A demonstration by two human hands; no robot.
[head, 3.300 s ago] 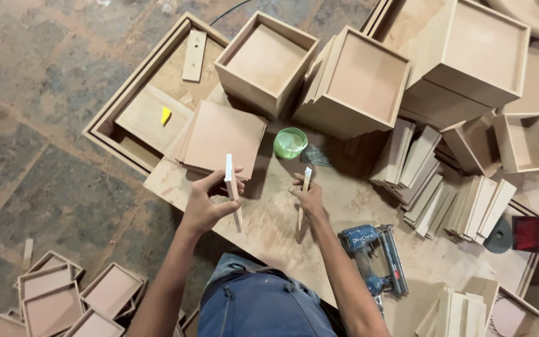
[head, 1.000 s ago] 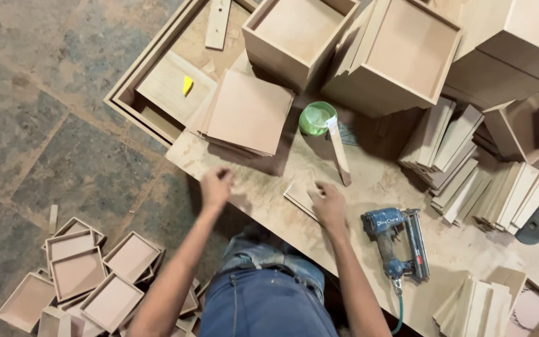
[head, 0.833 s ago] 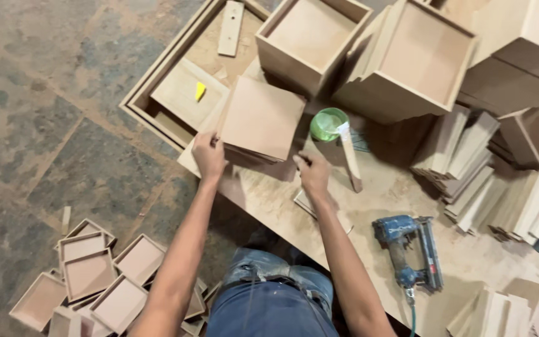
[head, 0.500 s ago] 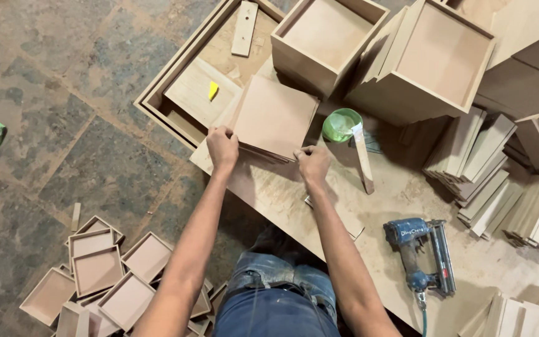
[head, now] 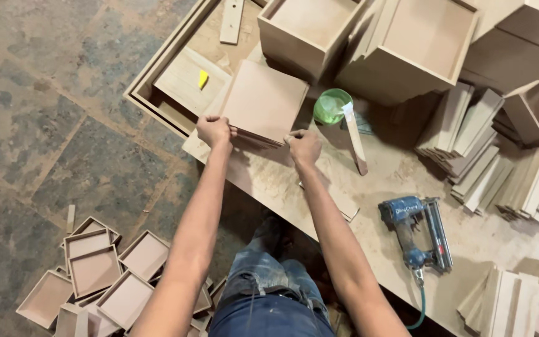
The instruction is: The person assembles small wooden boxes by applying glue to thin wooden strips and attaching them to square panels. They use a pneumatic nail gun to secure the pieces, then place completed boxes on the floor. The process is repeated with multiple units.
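Observation:
A stack of square brown boards (head: pixel 263 100) lies on the low wooden work board (head: pixel 400 187). My left hand (head: pixel 214 130) grips the stack's near left corner. My right hand (head: pixel 303 145) pinches the near right corner. A green glue cup (head: pixel 332 105) stands just right of the stack, with a wooden stick (head: pixel 355 137) leaning out of it. Two thin wood strips (head: pixel 338 201) lie on the board near my right forearm.
A blue nail gun (head: pixel 418 231) lies at the right. Open wooden boxes (head: pixel 369 43) stand behind the stack, cut slats (head: pixel 488 137) are piled at the right. Shallow finished trays (head: pixel 101 274) lie on the stone floor at lower left. A large flat frame (head: pixel 176 81) holds a yellow scrap.
Both hands put down the wood strips, reached forward to the stack of square boards and took hold of its near corners. The camera view shifted towards the stack.

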